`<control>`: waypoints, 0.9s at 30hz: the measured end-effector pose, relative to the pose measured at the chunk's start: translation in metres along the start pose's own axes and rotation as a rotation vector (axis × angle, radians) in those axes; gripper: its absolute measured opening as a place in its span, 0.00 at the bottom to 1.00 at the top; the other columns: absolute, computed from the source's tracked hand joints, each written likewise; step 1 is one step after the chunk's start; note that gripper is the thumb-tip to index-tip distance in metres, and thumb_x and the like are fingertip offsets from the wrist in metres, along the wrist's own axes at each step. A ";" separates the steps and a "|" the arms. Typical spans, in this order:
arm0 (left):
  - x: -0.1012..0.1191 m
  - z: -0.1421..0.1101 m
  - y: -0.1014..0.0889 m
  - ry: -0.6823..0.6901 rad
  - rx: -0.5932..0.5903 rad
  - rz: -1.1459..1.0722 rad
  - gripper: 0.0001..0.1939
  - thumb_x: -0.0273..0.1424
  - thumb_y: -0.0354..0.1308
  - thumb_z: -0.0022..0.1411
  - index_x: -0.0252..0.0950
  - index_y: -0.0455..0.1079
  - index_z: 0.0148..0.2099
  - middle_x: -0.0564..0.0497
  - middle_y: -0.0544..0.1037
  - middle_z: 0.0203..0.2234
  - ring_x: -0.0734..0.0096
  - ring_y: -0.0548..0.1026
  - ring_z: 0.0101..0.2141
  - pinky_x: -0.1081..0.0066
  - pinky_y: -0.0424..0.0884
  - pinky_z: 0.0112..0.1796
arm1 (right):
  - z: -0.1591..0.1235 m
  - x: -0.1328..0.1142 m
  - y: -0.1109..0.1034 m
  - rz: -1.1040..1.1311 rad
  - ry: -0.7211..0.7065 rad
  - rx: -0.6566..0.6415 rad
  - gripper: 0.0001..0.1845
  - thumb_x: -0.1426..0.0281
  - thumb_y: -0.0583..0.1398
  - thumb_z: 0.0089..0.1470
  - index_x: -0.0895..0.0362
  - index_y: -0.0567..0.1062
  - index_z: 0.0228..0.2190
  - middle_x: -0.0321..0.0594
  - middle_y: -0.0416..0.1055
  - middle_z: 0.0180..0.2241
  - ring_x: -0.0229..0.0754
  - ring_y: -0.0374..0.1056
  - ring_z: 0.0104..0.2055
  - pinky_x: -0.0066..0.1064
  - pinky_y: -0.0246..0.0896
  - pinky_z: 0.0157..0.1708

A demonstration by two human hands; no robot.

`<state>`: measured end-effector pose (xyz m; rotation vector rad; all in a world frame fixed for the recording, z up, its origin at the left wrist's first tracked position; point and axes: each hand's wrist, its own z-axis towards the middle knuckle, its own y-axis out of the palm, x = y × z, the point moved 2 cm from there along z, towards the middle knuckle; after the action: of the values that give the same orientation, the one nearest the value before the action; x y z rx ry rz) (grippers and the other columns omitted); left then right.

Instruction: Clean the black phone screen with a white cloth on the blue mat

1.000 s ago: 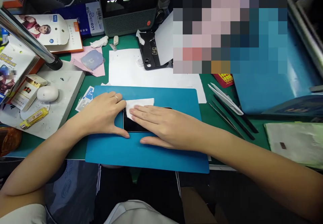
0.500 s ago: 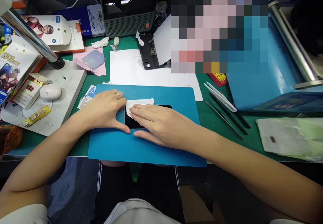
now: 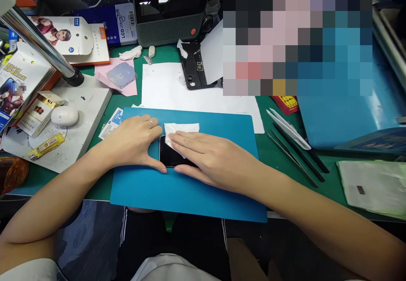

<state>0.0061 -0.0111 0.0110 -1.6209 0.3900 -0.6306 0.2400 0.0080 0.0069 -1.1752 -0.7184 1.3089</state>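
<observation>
A black-screened smartphone (image 3: 168,155) lies flat on a blue mat (image 3: 187,200). My left hand (image 3: 135,140), with a ring on one finger, grips the phone's left end between the thumb at the near corner and curled fingers at the far corner. Under the flat, joined fingers of my right hand (image 3: 211,156) a white tissue (image 3: 182,128) is held against the screen. My right thumb rests apart along the phone's near side. The right part of the phone is hidden beneath that hand.
Tweezers (image 3: 293,160) and slim tools lie right of the mat. Behind it are white paper (image 3: 161,82) and a black phone housing (image 3: 193,67). A grey block (image 3: 79,133) at left carries a white earbud case (image 3: 64,115) and yellow lighter (image 3: 46,146).
My right hand and the tissue have shifted slightly relative to the phone, baring more of the screen's left end. The left hand keeps its grip. The whole view has shifted a little.
</observation>
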 end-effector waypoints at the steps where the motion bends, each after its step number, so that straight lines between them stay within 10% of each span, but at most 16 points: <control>1: 0.000 0.000 0.000 0.003 -0.002 0.001 0.38 0.72 0.58 0.61 0.39 0.66 0.34 0.46 0.76 0.31 0.58 0.72 0.33 0.62 0.60 0.33 | -0.002 0.001 -0.001 -0.012 0.009 0.001 0.25 0.65 0.63 0.72 0.70 0.77 0.62 0.62 0.76 0.63 0.59 0.76 0.65 0.51 0.78 0.63; 16: -0.001 0.000 0.003 0.036 0.044 0.002 0.37 0.70 0.57 0.63 0.38 0.68 0.37 0.47 0.75 0.30 0.60 0.71 0.31 0.63 0.60 0.32 | 0.010 -0.002 0.008 -0.038 -0.021 0.031 0.27 0.63 0.60 0.75 0.75 0.76 0.61 0.63 0.75 0.63 0.57 0.76 0.65 0.46 0.76 0.65; 27: -0.008 -0.002 -0.004 0.059 0.272 -0.155 0.43 0.71 0.31 0.71 0.38 0.67 0.41 0.50 0.74 0.27 0.63 0.69 0.25 0.63 0.60 0.29 | 0.001 -0.028 0.012 -0.099 -0.170 -0.030 0.32 0.58 0.59 0.75 0.78 0.78 0.59 0.67 0.75 0.63 0.60 0.73 0.68 0.44 0.73 0.69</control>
<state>-0.0021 -0.0075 0.0139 -1.3827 0.2116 -0.8148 0.2302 -0.0202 0.0013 -1.0472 -0.9115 1.3286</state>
